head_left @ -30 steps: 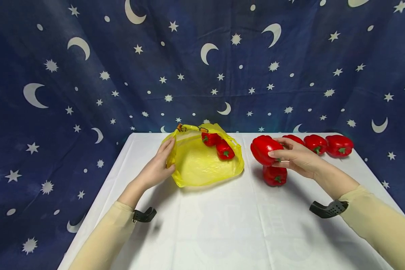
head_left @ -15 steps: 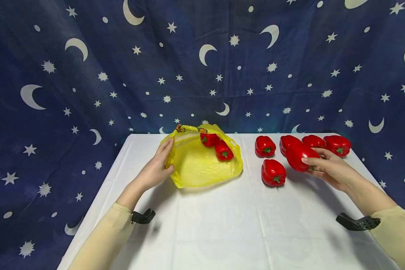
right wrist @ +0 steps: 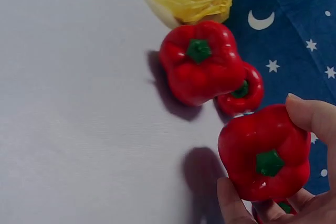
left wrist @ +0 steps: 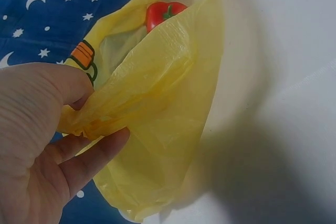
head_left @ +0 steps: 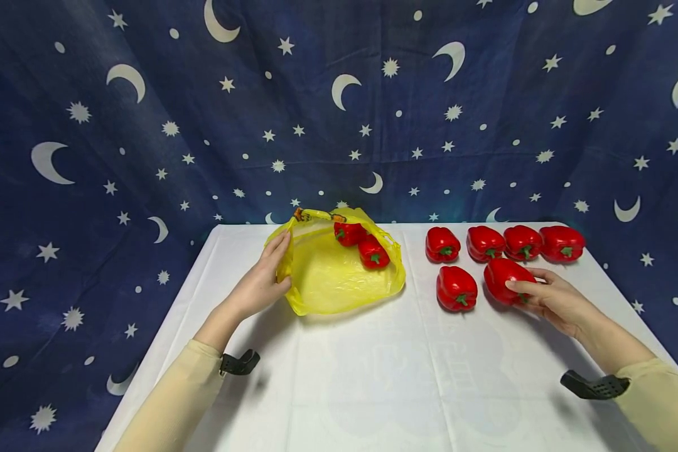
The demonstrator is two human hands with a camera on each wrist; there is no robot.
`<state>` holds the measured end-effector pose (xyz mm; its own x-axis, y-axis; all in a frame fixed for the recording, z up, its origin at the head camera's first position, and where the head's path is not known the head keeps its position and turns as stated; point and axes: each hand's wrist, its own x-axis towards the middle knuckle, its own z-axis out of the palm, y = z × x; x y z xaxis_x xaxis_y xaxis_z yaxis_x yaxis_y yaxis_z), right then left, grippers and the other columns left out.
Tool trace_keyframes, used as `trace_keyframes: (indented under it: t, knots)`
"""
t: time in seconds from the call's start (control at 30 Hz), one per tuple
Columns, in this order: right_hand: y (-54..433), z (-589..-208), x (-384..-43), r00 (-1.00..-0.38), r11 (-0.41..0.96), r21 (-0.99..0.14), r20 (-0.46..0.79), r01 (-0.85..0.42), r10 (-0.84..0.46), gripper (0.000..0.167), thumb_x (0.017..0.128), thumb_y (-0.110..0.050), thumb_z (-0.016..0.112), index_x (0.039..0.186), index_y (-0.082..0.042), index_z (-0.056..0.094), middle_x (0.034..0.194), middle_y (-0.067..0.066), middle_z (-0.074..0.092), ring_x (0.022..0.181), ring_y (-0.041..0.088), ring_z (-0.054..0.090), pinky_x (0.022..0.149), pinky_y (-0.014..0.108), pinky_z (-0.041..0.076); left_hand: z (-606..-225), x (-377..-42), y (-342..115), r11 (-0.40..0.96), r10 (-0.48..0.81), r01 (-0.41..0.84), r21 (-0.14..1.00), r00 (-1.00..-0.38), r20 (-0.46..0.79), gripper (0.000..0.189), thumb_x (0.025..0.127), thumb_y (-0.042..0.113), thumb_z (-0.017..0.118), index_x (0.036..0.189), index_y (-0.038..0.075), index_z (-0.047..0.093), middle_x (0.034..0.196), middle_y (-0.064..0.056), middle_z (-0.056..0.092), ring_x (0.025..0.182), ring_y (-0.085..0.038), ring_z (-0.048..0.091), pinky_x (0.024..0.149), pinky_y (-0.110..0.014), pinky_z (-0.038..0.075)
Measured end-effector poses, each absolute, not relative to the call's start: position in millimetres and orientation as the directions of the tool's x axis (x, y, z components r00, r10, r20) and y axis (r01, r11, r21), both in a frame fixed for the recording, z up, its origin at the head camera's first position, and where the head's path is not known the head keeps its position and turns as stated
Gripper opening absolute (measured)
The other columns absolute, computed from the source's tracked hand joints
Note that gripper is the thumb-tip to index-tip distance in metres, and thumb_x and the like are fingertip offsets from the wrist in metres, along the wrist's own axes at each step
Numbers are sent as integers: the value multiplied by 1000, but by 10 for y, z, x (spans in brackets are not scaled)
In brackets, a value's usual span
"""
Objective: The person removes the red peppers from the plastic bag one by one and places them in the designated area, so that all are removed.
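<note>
My left hand [head_left: 257,282] pinches the left rim of a yellow plastic bag [head_left: 324,285], which lies with its mouth towards me. In the left wrist view, thumb and fingers hold the gathered film [left wrist: 107,111]. Two red bell peppers [head_left: 374,252] show inside the bag, on its right side. To the right, my right hand [head_left: 562,306] grips another red bell pepper [head_left: 504,280], green stem towards me, low over the table; I cannot tell whether it touches the cloth. Just left of it stands a separate pepper [head_left: 456,289].
Behind the held pepper, several red bell peppers [head_left: 522,242] form a row near the table's back edge. White cloth [head_left: 373,383] covers the table. A dark blue curtain [head_left: 294,94] with moons and stars hangs behind and at the sides.
My right hand has carried its pepper rightwards, away from above the front pepper, then lowered it in front of the back row. My left hand keeps its hold on the bag.
</note>
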<state>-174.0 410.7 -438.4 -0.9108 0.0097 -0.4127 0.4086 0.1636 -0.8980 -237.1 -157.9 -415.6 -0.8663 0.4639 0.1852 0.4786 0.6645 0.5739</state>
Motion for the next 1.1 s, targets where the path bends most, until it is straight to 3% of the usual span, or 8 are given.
trace_keyframes:
  t: [0.1, 0.17, 0.33, 0.47, 0.8, 0.97, 1.1]
  knots:
    - [4084, -4411, -1729, -904, 153, -892, -427, 426, 32, 100, 100, -34, 66, 156, 10, -4, 130, 14, 44, 78, 8, 57, 87, 32, 58, -4157, -2373, -1580, 667, 462, 471, 577, -869, 176, 90, 94, 8, 63, 166, 13, 9, 171, -8, 5, 150, -27, 25, 104, -44, 41]
    - [4068, -4422, -1721, -901, 151, -888, -432, 434, 44, 103, 100, -35, 66, 157, 10, -6, 129, 14, 45, 77, 8, 59, 88, 33, 58, -4159, -2372, -1582, 668, 462, 467, 579, -871, 170, 90, 94, 9, 63, 166, 13, 8, 172, -6, 4, 150, -26, 25, 104, -43, 41]
    - [4037, -4443, -1706, -897, 178, -879, -436, 442, 69, 106, 99, -39, 66, 156, 12, -7, 148, 28, 32, 85, 4, 66, 87, 32, 58, -4169, -2376, -1588, 666, 464, 467, 582, -870, 167, 90, 94, 10, 62, 166, 13, 8, 172, -4, 3, 150, -25, 26, 101, -42, 41]
    - [4014, -4467, -1711, -896, 185, -877, -435, 444, 84, 106, 99, -41, 65, 156, 13, -6, 150, 32, 31, 85, 4, 68, 88, 33, 57, -4171, -2380, -1588, 666, 466, 473, 577, -867, 174, 90, 94, 9, 62, 166, 12, 8, 172, -6, 4, 151, -26, 24, 105, -43, 40]
    - [4010, -4507, -1723, -890, 247, -856, -443, 455, 103, 110, 99, -47, 63, 156, 13, -9, 159, 34, 17, 89, -2, 56, 89, 30, 57, -4158, -2371, -1582, 669, 459, 464, 580, -872, 169, 91, 93, 6, 64, 166, 13, 9, 172, -7, 4, 151, -26, 23, 107, -45, 39]
    - [4004, -4505, -1721, -886, 273, -844, -449, 462, 113, 111, 99, -49, 63, 156, 13, -9, 160, 34, 15, 112, 18, 54, 90, 29, 56, -4151, -2363, -1581, 668, 458, 465, 581, -872, 171, 91, 93, 5, 64, 166, 12, 9, 172, -6, 4, 152, -27, 22, 108, -46, 39]
    - [3973, -4489, -1708, -884, 291, -835, -449, 466, 127, 112, 98, -51, 63, 155, 14, -8, 160, 35, 14, 130, 37, 41, 88, 27, 56, -4149, -2358, -1580, 667, 458, 465, 582, -872, 172, 91, 93, 5, 63, 166, 12, 9, 172, -2, 3, 151, -27, 23, 107, -46, 39]
